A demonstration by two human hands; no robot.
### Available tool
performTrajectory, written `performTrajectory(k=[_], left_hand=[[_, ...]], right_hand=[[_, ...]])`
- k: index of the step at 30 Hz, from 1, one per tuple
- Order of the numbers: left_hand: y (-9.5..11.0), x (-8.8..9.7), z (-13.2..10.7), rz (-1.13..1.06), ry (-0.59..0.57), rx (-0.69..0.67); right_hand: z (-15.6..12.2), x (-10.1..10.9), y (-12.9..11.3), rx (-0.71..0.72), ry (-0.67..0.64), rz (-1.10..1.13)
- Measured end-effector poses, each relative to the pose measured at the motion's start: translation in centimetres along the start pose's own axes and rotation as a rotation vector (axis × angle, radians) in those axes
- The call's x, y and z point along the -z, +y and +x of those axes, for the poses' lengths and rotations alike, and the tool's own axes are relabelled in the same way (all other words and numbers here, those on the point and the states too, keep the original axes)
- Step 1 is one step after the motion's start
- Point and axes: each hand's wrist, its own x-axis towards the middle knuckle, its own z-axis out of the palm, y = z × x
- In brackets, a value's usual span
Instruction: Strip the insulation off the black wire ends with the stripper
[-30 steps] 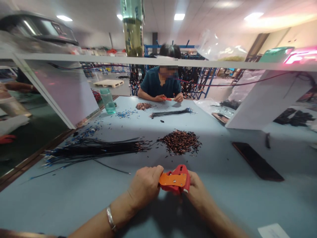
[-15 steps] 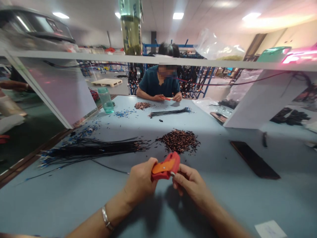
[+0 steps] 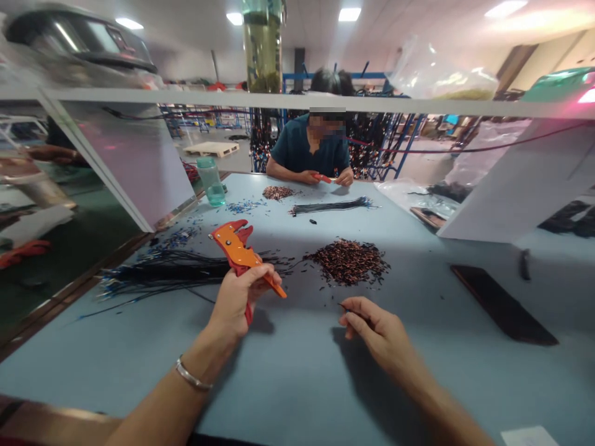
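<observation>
My left hand is closed round the handles of an orange and red wire stripper, whose jaws point up and left above the blue table. My right hand rests low on the table to the right, fingers pinched on a small dark piece I cannot make out. A bundle of thin black wires lies just beyond the left hand. A heap of copper-coloured cut pieces sits beyond the right hand.
Across the table a person in a dark shirt works with a red tool, another wire bundle and small heap in front of them. A green bottle stands far left. A dark flat slab lies right. A white shelf spans overhead.
My left hand has carried the stripper up and to the left, away from the right hand. The right hand let go of the tool and dropped to the table, pinching something small.
</observation>
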Motion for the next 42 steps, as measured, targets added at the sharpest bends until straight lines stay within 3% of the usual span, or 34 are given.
performTrajectory(k=[4,9,13,16,20,24,27,30,33,36,38,42], left_hand=[[0.5,0.7,1.0,-0.205,0.131,0.165],[0.9,1.4,1.7,-0.286,0.118,0.218],[1.2,1.9,2.2,-0.352,0.094,0.219],[1.2,2.2,2.5,-0.397,0.075,0.233],[1.1,2.4,2.6,-0.443,0.047,0.263],[1.0,2.5,2.5,-0.473,0.021,0.288],[1.0,2.5,2.4,-0.484,0.011,0.304],[1.1,2.4,2.4,-0.483,0.009,0.316],[1.3,2.3,2.2,-0.48,0.0,0.324],[1.2,2.2,2.0,-0.463,-0.03,0.336],[1.0,2.1,1.9,-0.436,-0.062,0.352],[0.5,1.9,1.6,-0.345,-0.146,0.395]], right_hand=[[0.2,0.1,0.8,0.18,0.038,-0.187],[0.8,0.1,2.0,0.417,0.128,-0.374],[1.1,-0.3,1.8,0.399,0.074,-0.449],[1.7,-1.4,0.2,0.369,0.008,-0.522],[3.5,-4.4,-2.8,0.282,-0.13,-0.768],[5.0,-8.0,-5.0,0.233,-0.118,-0.885],[6.0,-9.2,-5.5,0.174,-0.111,-0.975],[7.3,-7.5,-4.9,0.072,-0.062,-1.044],[8.0,-3.7,-4.0,-0.024,0.049,-1.061],[7.4,-0.6,-3.5,0.025,0.059,-0.971],[6.3,0.1,-3.2,0.103,-0.006,-0.876],[4.4,-0.6,-1.9,0.2,-0.096,-0.711]])
